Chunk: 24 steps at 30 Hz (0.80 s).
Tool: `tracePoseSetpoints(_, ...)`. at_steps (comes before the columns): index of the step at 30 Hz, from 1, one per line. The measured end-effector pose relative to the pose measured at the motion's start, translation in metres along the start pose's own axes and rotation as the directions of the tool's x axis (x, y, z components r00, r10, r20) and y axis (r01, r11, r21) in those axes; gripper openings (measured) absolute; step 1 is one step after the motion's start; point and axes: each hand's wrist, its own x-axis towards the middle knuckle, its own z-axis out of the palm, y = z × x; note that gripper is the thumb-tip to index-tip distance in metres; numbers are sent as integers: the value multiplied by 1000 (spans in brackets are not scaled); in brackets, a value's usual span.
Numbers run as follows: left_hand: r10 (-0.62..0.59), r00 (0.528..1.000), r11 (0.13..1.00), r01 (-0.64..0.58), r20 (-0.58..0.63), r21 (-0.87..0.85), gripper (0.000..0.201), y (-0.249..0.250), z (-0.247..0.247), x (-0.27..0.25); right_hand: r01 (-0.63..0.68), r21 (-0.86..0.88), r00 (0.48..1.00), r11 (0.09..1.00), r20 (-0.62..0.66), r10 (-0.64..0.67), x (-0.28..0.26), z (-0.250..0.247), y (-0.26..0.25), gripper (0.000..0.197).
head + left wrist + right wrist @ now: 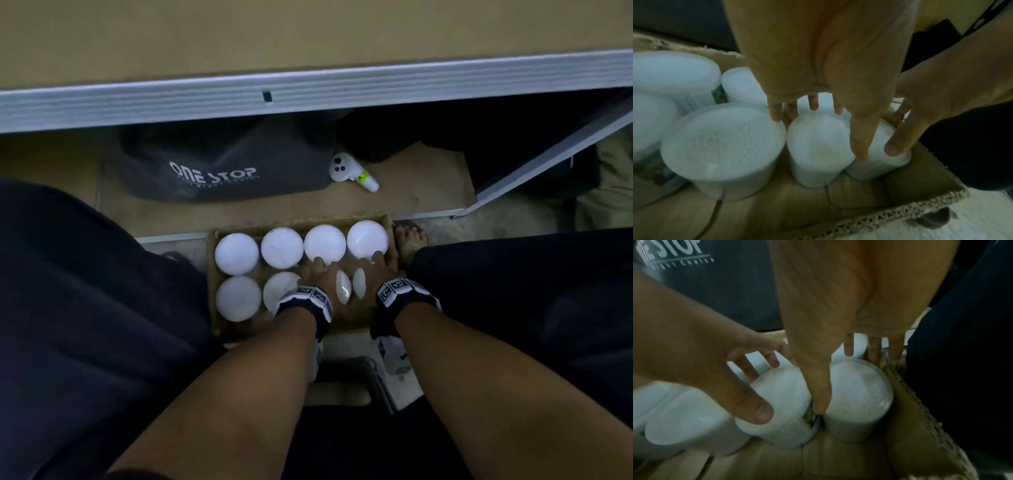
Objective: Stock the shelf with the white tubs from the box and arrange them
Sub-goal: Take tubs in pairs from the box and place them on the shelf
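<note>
An open cardboard box (297, 222) on the floor holds several white tubs standing upright in two rows. My left hand (320, 277) reaches down over a front-row tub (343, 291), thumb on its near side and fingers curled over its far edge. My right hand (371, 270) grips the neighbouring tub (359, 287) at the box's right end the same way. The left wrist view shows the left hand (834, 129) straddling its tub (816, 152). In the right wrist view the right hand (836, 381) clasps its tub (861, 395), thumb wedged between the two tubs.
A shelf (308, 37) with a metal front edge (308, 92) runs across above the box. Beneath it lie a dark bag (222, 164) printed ONE STOP and a white controller (352, 173). My knees flank the box, and a bare foot (409, 243) is beside its right end.
</note>
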Motion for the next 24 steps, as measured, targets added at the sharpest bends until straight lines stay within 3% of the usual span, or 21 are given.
tracePoseSetpoints(5, -37, 988, 997, 47, -151, 64, 87, 9, 16, 7, -95, 53, 977, 994, -185, 103, -16, -5, -10, 44)
tracePoseSetpoints(8, -15, 980, 984, 50, -200, 174, 92, 5, 27, 11, -56, -59, 958, 997, -286, 37, -31, -8, -16, 21)
tracePoseSetpoints(11, -9, 982, 984, 42, -189, 173, 79, -1, 30, 19, -63, -109, 957, 992, -289, 29, -40, -11, -14, 26)
tracePoseSetpoints(14, 25, 979, 984, 13, -203, 180, 69, -3, 28, 18, -61, -90, 979, 994, -199, 42, -48, -22, -20, 34)
tracePoseSetpoints(18, 39, 990, 988, -18, -133, 152, 79, -5, 19, 14, -43, -71, 988, 997, -151, 32, -52, -32, -14, 51)
tracePoseSetpoints(22, 34, 994, 999, -30, -107, 35, 85, -10, 3, 6, -30, -91, 996, 995, -85, 22, -65, -49, -18, 69)
tracePoseSetpoints(24, 8, 999, 1000, -9, -37, -27, 90, -9, -12, 1, -4, -68, 998, 998, -60, 0, -72, -60, -18, 75)
